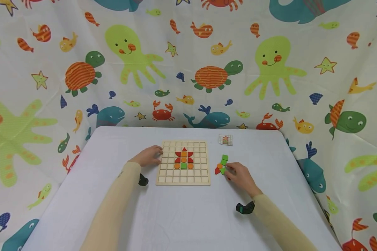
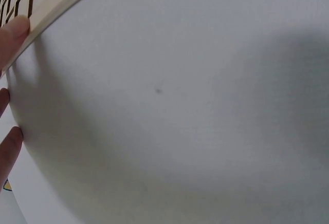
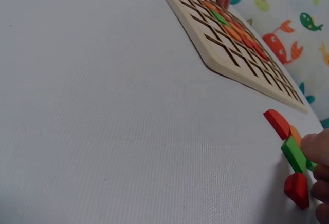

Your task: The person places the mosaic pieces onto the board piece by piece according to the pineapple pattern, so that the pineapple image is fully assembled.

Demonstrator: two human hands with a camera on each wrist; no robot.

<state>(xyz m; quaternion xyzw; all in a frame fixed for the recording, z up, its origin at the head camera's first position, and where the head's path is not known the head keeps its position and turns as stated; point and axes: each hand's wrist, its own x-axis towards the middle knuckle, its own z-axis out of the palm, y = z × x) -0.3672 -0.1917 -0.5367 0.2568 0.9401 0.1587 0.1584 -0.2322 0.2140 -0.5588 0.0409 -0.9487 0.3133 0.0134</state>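
Observation:
A square wooden grid board [image 1: 162,179] lies on the table. Its cells hold a figure of red, orange and green pieces, with a red triangle [image 1: 184,149] at the top. My left hand [image 1: 147,156] rests at the board's left edge, one fingertip [image 2: 18,27] touching the rim and other fingers apart from it. Right of the board, my right hand [image 1: 240,177] reaches into a loose group of pieces. Its thumb [image 3: 316,148] meets a green square block [image 3: 294,153]; whether it pinches the block is hidden. A red piece [image 3: 297,189] lies close to the curled fingers.
A small pattern card [image 1: 225,139] lies beyond the loose pieces, near the back edge. More green squares [image 1: 224,158], an orange round piece [image 1: 219,166] and a red piece [image 1: 217,171] lie by the right hand. A printed sea-animal cloth [image 1: 182,97] hangs behind the white table [image 1: 188,219].

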